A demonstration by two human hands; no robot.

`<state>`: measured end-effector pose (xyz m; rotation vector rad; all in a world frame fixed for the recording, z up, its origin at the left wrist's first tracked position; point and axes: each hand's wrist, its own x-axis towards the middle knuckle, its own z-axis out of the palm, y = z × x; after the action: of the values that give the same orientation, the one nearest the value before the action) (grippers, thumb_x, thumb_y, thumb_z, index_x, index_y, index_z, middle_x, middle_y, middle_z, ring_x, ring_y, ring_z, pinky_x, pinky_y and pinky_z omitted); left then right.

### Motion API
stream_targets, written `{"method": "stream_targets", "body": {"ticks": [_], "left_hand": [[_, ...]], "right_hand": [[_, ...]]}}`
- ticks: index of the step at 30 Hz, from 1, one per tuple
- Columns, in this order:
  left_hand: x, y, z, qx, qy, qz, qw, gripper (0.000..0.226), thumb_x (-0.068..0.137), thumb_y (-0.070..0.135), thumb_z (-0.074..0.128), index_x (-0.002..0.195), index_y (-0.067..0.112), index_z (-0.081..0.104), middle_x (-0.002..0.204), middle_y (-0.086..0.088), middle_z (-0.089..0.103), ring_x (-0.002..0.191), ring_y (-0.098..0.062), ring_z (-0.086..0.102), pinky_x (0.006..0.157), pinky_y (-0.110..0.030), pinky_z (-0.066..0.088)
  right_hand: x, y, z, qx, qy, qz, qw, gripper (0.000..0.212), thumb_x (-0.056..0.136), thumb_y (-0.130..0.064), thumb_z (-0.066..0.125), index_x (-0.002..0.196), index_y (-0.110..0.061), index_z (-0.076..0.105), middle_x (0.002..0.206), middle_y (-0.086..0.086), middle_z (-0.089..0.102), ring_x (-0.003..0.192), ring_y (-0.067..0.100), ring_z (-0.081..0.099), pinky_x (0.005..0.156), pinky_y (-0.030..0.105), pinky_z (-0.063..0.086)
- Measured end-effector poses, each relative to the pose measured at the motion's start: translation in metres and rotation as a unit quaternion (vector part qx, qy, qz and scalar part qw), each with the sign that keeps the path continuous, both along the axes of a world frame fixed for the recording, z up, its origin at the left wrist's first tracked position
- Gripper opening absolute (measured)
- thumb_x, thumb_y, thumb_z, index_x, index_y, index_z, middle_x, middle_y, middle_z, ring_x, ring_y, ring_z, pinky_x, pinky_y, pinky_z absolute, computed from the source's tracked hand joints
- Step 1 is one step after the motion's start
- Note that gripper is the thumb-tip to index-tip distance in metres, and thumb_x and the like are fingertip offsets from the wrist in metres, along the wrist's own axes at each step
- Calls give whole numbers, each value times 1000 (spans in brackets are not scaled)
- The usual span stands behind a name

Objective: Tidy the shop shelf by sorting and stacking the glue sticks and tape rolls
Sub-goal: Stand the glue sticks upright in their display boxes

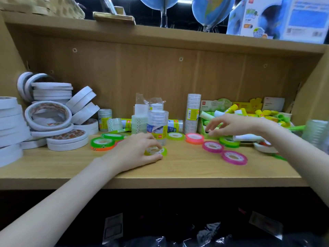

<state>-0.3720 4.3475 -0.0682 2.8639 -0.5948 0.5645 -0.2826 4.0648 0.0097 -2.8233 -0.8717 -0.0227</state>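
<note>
My left hand point(137, 150) grips a small yellow-green tape roll point(156, 151) lying flat on the wooden shelf point(178, 168). My right hand point(231, 124) hovers with spread, loosely curled fingers over a green tape roll point(229, 141) beside the green glue stick box point(211, 120); it holds nothing I can see. Two pink rolls point(213, 146) point(234, 157) and an orange-pink roll point(194, 138) lie flat between my hands. A green-on-orange stack point(102, 143) sits to the left. Yellow and green glue sticks point(263, 114) lie heaped at the back right.
White double-sided tape rolls point(49, 118) are piled at the left. Wrapped tubes of clear tape point(193, 111) stand and lie mid-shelf. A blurred clear tape stack point(316, 132) is at the far right. Globes and a box stand on the upper shelf point(178, 38).
</note>
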Motion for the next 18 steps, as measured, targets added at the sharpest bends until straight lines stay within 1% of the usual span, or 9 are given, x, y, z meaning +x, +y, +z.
{"method": "stream_targets", "body": {"ticks": [1, 3, 4, 6, 8, 10, 13, 16, 18], "left_hand": [[1, -4, -1, 1, -3, -2, 1000, 57, 76, 68, 37, 109, 30, 63, 111, 10, 54, 106, -8, 51, 91, -24, 40], [4, -14, -4, 3, -24, -17, 1000, 37, 87, 51, 50, 106, 22, 64, 110, 5, 56, 106, -11, 53, 91, -27, 42], [5, -19, -5, 5, -35, -22, 999, 32, 89, 44, 53, 105, 19, 63, 108, 5, 57, 104, -13, 54, 91, -29, 42], [7, -29, -4, 12, -37, -18, 999, 27, 91, 39, 53, 106, 19, 61, 103, 7, 54, 102, -12, 54, 88, -26, 41], [11, -37, -3, 17, -37, -13, 999, 29, 91, 40, 52, 111, 20, 59, 106, 7, 52, 106, -11, 50, 88, -24, 38], [15, -44, -2, 17, -33, -5, 999, 35, 91, 42, 51, 121, 23, 54, 117, 6, 50, 113, -11, 46, 89, -24, 37], [18, -52, -2, 23, -50, 3, 998, 44, 91, 45, 50, 130, 24, 46, 125, 5, 48, 118, -13, 44, 94, -26, 35], [20, -53, -2, 47, -67, 11, 997, 51, 90, 50, 48, 135, 26, 41, 130, 6, 46, 122, -14, 39, 100, -28, 26], [20, -52, -2, 36, -44, 12, 998, 50, 91, 49, 46, 135, 26, 41, 134, 6, 45, 125, -13, 38, 103, -30, 28]], "right_hand": [[-9, -12, 2, -24, 50, -12, 998, 28, 84, -41, 62, 111, -34, 55, 121, -7, 55, 104, 10, 55, 87, 27, 49], [-26, -30, 0, -39, 134, -53, 989, 48, 77, -46, 67, 119, -43, 45, 127, -12, 46, 102, 7, 55, 80, 24, 51], [-32, -37, -4, -45, 152, -68, 985, 59, 75, -46, 69, 126, -45, 39, 129, -13, 41, 98, 4, 55, 77, 22, 50], [-36, -43, -19, -52, 126, -72, 988, 77, 74, -46, 71, 137, -45, 28, 134, -13, 39, 88, -2, 53, 77, 18, 45], [-34, -41, -35, 46, 110, -61, 991, 82, 73, -43, 73, 141, -44, 27, 132, -10, 41, 81, -4, 54, 73, 14, 43], [-30, -32, -45, 140, 119, -49, 982, 78, 75, -36, 74, 140, -40, 32, 127, -12, 43, 92, -1, 53, 77, 15, 41], [-23, -13, -51, 150, 99, -43, 983, 64, 75, -39, 74, 132, -32, 45, 127, -9, 51, 110, 6, 48, 89, 19, 36], [-21, -6, -51, 171, 119, -28, 978, 60, 74, -36, 76, 127, -32, 49, 123, -8, 55, 106, 4, 52, 87, 18, 41], [-25, -10, -51, 181, 125, -13, 975, 51, 76, -32, 75, 123, -29, 53, 119, -9, 57, 103, 1, 54, 83, 14, 43]]}}
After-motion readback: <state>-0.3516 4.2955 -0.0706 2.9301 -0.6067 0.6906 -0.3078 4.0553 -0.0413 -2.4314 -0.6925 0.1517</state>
